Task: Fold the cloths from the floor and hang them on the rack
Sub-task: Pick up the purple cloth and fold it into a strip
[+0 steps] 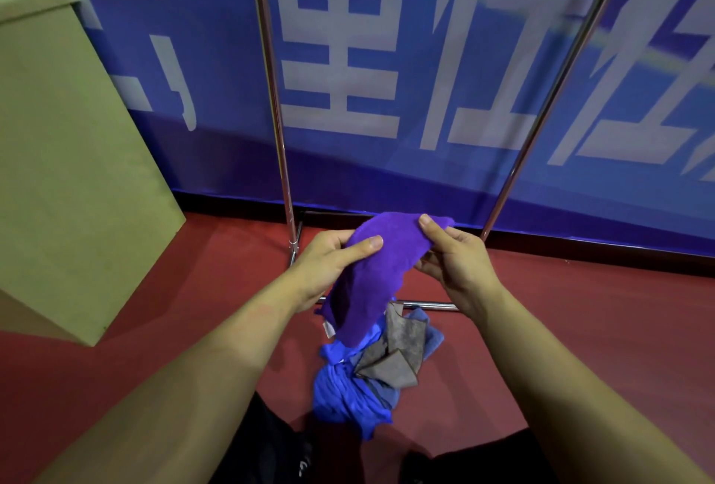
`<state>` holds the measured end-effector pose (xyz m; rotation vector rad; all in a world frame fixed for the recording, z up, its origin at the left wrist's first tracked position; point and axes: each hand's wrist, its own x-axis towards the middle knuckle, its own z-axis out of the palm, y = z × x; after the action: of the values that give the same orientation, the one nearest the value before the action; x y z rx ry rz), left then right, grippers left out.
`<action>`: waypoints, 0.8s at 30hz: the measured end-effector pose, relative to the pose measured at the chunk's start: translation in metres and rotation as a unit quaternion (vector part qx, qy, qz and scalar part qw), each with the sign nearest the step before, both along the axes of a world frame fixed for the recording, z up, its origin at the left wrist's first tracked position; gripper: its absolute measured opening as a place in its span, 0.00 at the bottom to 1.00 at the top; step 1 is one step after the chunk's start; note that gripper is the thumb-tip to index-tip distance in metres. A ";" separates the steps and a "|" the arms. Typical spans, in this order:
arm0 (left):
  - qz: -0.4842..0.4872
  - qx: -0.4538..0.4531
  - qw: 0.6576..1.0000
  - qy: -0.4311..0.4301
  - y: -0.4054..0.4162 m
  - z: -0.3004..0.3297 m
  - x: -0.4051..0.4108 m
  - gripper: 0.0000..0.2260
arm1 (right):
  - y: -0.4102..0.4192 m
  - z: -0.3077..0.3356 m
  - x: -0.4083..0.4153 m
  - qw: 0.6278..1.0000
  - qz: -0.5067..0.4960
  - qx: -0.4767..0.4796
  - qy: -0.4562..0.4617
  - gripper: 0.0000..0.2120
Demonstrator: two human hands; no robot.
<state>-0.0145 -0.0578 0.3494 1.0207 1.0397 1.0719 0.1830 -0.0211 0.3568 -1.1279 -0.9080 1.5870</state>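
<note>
Head view, looking down past both bare forearms, and the purple cloth (371,270) is up off the floor (580,328), held in the air between the two hands. The left hand (329,263) has a grip on the cloth's left side, thumb laid across the top face and fingers tucked out of sight underneath. The right hand (456,259) pinches the upper right edge, thumb on top, fingers curled behind the fabric. Between the two grips the cloth arches upward, and from the left grip its tail droops down and back toward the person, a small white tag (329,328) showing at the lower edge.

Directly below the grips, on the red floor, sits the pile: a bright blue cloth (340,390) bunched up, a grey cloth (394,356) lying creased on top of it, and a paler blue cloth (429,332) peeking out on the right side. Just beyond the grips stand the rack's two chrome uprights (278,135), one rising behind the left hand, the other leaning off behind the right, with a low bar (425,304) of the rack crossing the floor beneath the hands. Behind that, a blue banner (387,57) with large white characters. Well off to the left of the left grip, a pale green box (69,154) stands on the floor.
</note>
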 end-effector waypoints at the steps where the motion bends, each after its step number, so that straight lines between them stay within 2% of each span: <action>1: 0.008 0.009 1.000 -0.001 0.001 0.000 0.000 0.13 | -0.001 0.000 -0.001 1.000 -0.001 -0.002 -0.006 0.15; 4: 0.037 0.033 0.999 -0.003 0.002 0.001 0.001 0.13 | -0.003 0.005 -0.001 0.999 0.005 -0.006 -0.039 0.12; 6: 0.055 0.042 0.997 -0.014 0.004 0.001 -0.001 0.12 | -0.004 0.006 0.000 0.991 -0.020 0.014 -0.131 0.18; 8: 0.067 0.046 0.997 -0.018 0.005 0.000 -0.003 0.12 | -0.002 0.001 0.002 0.964 -0.087 0.075 -0.240 0.23; 10: 0.072 0.043 0.996 -0.017 0.006 0.000 -0.004 0.11 | -0.003 0.000 0.002 0.948 -0.117 0.151 -0.256 0.19; 11: 0.070 0.040 0.997 -0.017 0.006 -0.001 -0.004 0.11 | -0.004 -0.002 0.001 0.949 -0.080 0.188 -0.241 0.17; 14: 0.060 0.038 0.997 -0.026 0.004 0.000 -0.003 0.11 | -0.012 -0.002 -0.008 0.918 0.110 0.277 -0.263 0.28; 16: 0.055 0.039 0.997 -0.034 0.004 0.002 -0.003 0.12 | -0.018 -0.001 -0.016 0.899 0.164 0.300 -0.275 0.31; 19: 0.059 0.041 0.996 -0.049 0.003 0.003 -0.002 0.13 | -0.018 -0.004 -0.021 0.883 0.153 0.325 -0.301 0.26; 22: 0.069 0.042 0.995 -0.053 0.004 0.002 -0.004 0.12 | -0.015 -0.006 -0.020 0.886 0.122 0.310 -0.322 0.14; 24: 0.069 0.039 0.995 -0.060 0.007 -0.001 -0.005 0.12 | -0.013 -0.009 -0.020 0.879 0.096 0.304 -0.354 0.12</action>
<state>-0.0191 -0.0508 0.3484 0.9447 0.9880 1.2796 0.1630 -0.0338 0.3475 -1.1704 -1.8962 0.8758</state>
